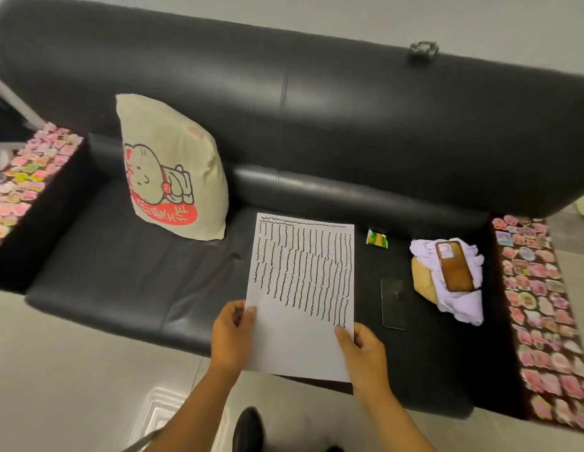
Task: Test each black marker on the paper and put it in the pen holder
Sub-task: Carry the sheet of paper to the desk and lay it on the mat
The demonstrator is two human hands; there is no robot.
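A white sheet of paper [300,340], covered over most of its upper part with black wavy test lines, is held over the seat of a black leather sofa [127,275]. My left hand [231,334] pinches its left edge, thumb on top. At the lower right edge my right hand [362,345] grips the sheet, also with the thumb on top. No black marker and no pen holder are in view.
A cream cushion [173,164] with a cartoon cat leans on the sofa back at the left. Right of the paper lie a small green packet [376,238], a dark phone [393,303], and a brown phone case [455,265] on lilac cloth [460,305]. Both armrests carry pink stickers.
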